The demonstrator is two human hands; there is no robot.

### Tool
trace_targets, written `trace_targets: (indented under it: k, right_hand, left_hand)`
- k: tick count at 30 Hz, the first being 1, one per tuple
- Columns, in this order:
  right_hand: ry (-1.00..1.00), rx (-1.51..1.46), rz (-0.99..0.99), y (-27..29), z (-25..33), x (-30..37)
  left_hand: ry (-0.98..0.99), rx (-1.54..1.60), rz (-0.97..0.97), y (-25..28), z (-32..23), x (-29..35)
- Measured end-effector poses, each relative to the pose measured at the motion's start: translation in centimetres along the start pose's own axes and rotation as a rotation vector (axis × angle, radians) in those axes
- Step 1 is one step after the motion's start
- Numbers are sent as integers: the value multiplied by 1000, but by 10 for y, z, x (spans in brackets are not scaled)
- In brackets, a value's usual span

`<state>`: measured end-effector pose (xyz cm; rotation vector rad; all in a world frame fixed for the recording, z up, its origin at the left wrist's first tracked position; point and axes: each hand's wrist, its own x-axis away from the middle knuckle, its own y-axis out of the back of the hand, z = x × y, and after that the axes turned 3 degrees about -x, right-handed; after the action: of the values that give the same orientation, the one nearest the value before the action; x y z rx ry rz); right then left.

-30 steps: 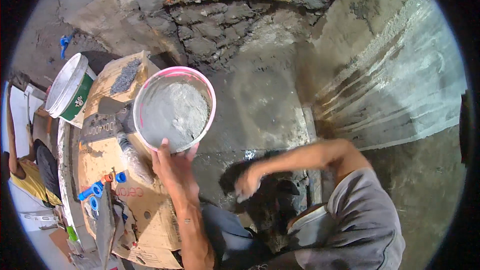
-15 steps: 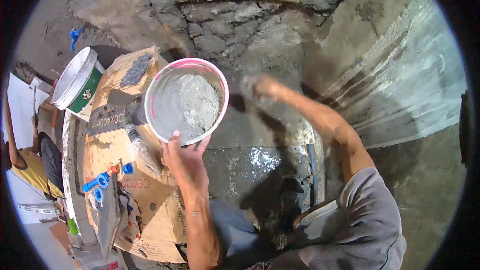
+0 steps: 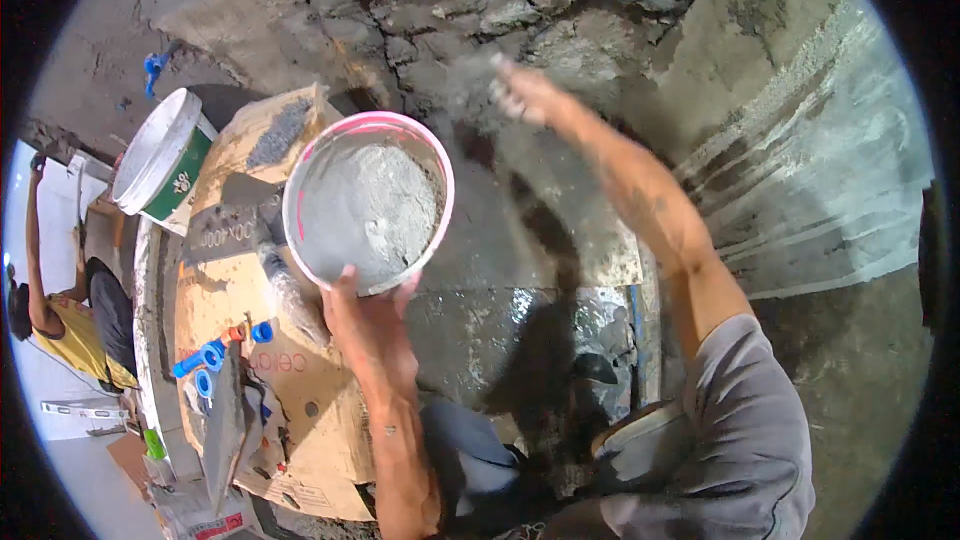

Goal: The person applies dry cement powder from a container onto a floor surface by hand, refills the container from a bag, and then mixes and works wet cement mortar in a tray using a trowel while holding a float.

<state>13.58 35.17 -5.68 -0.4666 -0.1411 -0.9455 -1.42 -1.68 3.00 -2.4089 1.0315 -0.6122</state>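
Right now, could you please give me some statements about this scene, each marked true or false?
1. The left hand holds the pink-rimmed tub. True.
2. The tub is empty. False: it holds grey powdery material.
3. Both hands touch the tub. False: the right hand is stretched out away from it.
4. A green-and-white bucket is left of the tub. True.

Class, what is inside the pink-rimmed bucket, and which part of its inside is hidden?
Inside the pink-rimmed bucket lies grey powder, heaped toward the picture's right. The bottom beneath the heap is covered and cannot be seen.
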Motion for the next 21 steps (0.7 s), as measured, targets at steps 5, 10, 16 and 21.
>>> trace_targets:
  k: [5,10,16,21]
  right_hand:
    - [160,384,87,-23,-21,-14]
    - [-7,632,465,-40,-151,54]
    - [-562,312,1300,-110,-296,200]
    - [-169,799,1367,-86,-235,134]
  left_hand:
    - [-43,-8,-82,20,-2,-1]
    - [-17,27,-86,13,0,-3]
    - [-7,-28,-82,-1,1,-1]
    - [14,-61,-103,0,0,0]
